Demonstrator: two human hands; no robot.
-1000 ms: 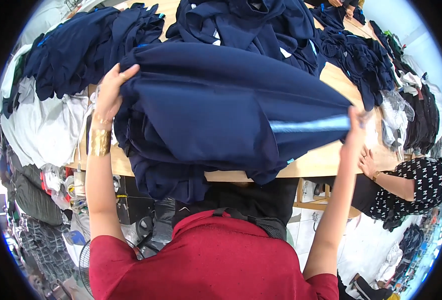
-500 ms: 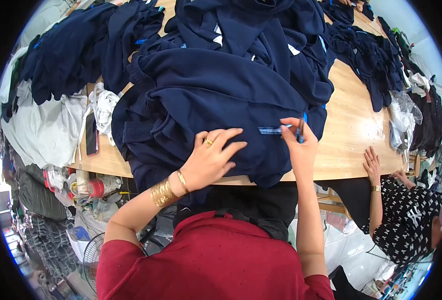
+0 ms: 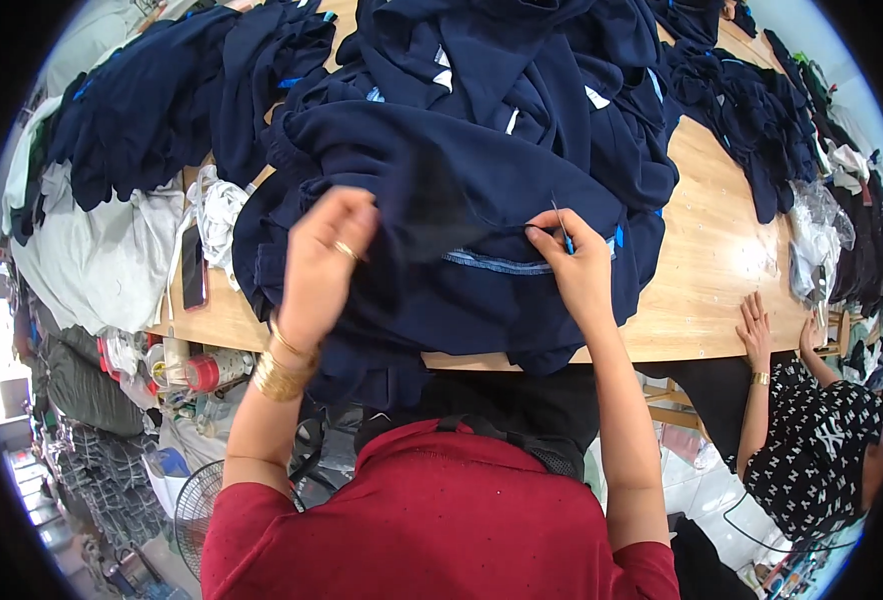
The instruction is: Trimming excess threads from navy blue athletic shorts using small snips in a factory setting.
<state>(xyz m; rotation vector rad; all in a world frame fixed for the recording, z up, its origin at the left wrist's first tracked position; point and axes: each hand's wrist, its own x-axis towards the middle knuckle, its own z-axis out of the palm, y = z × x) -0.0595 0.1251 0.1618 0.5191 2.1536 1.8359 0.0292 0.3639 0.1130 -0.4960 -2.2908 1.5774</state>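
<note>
- A navy garment (image 3: 442, 325) lies across the near edge of the tabletop (image 3: 712, 250), in front of the wearer, with one pale blue seam strip (image 3: 502, 264) exposed.
- The right hand (image 3: 580, 270) is at the strip's right end, its grip closed around one small blue-handled tool (image 3: 569, 242), probably thread snips.
- The left hand (image 3: 327, 255) is blurred, fingers curled beside a dark fold; whether its grip has hold of the cloth, I cannot tell.
- Progress: this garment looks partway through handling, laid out with its strip uncovered; nothing shows which others are finished.
- Behind it is one large navy heap (image 3: 502, 65), with at least three white tags; overlapping folds prevent counting its garments.
- Two more navy piles flank it: a left pile (image 3: 152, 115) and a right pile (image 3: 747, 120).
- Farther left are one phone (image 3: 195, 268), one white tape bundle (image 3: 220, 215) and pale grey fabric (image 3: 92, 260).
- Farther right, beyond bare wood, are clear plastic wrapping (image 3: 817, 240) and one co-worker (image 3: 822, 440) in patterned black, a hand on the tabletop.
</note>
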